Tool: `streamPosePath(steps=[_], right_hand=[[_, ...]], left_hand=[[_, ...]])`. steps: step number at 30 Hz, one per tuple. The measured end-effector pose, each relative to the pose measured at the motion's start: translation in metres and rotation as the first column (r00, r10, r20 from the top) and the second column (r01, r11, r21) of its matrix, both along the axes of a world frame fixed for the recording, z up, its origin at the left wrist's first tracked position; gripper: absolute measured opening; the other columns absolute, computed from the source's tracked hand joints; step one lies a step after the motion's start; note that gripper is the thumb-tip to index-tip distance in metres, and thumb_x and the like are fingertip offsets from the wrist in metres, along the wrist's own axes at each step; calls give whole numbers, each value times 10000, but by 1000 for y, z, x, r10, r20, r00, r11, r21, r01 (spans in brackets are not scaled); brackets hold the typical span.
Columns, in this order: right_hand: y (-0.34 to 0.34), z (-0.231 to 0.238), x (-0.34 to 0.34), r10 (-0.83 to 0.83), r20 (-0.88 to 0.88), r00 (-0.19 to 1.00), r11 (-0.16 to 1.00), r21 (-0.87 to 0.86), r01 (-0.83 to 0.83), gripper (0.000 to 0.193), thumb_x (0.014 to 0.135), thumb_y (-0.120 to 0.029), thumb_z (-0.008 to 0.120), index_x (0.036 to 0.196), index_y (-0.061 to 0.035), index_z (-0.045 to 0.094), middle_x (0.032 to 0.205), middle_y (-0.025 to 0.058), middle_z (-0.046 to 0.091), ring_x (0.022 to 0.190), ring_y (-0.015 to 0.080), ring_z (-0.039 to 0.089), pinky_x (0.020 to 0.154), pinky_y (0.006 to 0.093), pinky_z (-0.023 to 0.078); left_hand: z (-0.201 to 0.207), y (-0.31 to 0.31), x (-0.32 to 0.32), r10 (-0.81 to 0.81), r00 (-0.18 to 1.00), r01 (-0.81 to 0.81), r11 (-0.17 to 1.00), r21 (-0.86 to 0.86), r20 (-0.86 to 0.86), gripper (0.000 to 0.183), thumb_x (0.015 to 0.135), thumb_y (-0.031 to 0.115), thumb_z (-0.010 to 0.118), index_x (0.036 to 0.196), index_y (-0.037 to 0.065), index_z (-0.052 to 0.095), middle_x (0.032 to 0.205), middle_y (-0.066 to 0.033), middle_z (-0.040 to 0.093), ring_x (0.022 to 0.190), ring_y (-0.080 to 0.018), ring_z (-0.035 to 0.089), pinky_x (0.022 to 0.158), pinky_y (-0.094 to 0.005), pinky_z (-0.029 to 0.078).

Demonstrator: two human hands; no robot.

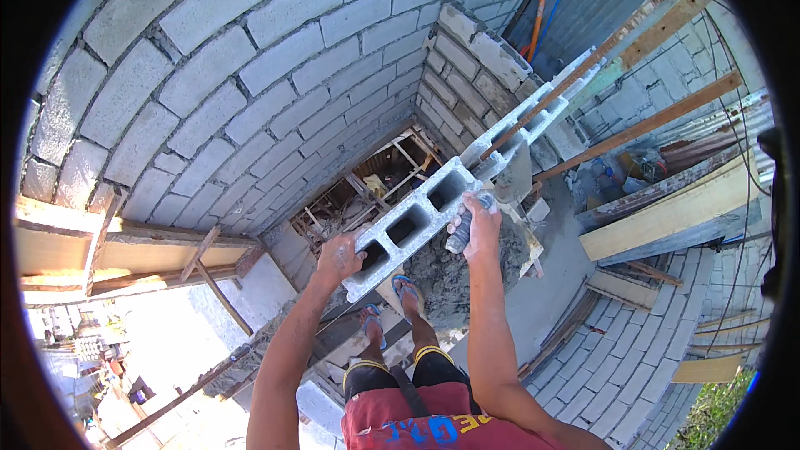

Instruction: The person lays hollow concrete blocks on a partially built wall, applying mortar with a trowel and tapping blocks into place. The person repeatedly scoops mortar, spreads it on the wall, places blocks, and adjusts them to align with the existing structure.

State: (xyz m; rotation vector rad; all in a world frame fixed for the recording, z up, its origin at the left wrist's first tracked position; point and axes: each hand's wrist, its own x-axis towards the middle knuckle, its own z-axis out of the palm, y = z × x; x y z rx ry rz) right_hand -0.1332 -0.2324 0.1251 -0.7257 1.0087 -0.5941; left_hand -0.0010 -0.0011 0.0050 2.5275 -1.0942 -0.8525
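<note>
A grey concrete hollow block (388,221) with three open cells lies diagonally before me, its far end meeting a row of similar blocks. My left hand (339,257) is closed on the block's near left end, fingers curled into the end cell. Beside the far right end, my right hand (478,221) is closed round a trowel (457,240); its grey handle end sticks out below the fist. Part of the blade seems to show beyond the knuckles. Wet grey mortar (450,283) is heaped below, between the block and my right forearm.
The row of hollow blocks (533,112) runs away to the upper right. A tall block wall (275,42) stands on the left. Wooden poles (642,129) slant across the right side. Scrap wood (392,167) lies in the gap below the wall. My sandalled feet (406,292) stand beside the mortar.
</note>
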Motion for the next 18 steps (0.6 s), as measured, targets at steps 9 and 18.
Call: streamPosePath(steps=[9, 18], right_hand=[[-18, 51, -151, 435, -515, 739, 839, -68, -540, 236, 784, -72, 660, 986, -67, 538, 738, 59, 571, 567, 186, 583, 532, 321, 482], [-85, 23, 17, 591, -296, 750, 304, -780, -547, 243, 819, 3, 697, 1022, -20, 565, 937, 30, 593, 847, 124, 554, 742, 280, 459]], left_hand=[[58, 33, -69, 847, 529, -823, 525, -219, 41, 857, 708, 493, 782, 1235, -128, 513, 1077, -294, 650, 1049, -443, 625, 921, -461, 490], [11, 29, -80, 865, 491, -865, 499, 60, -106, 615, 749, 401, 739, 1016, -130, 580, 944, -325, 662, 932, -436, 669, 794, -480, 530]])
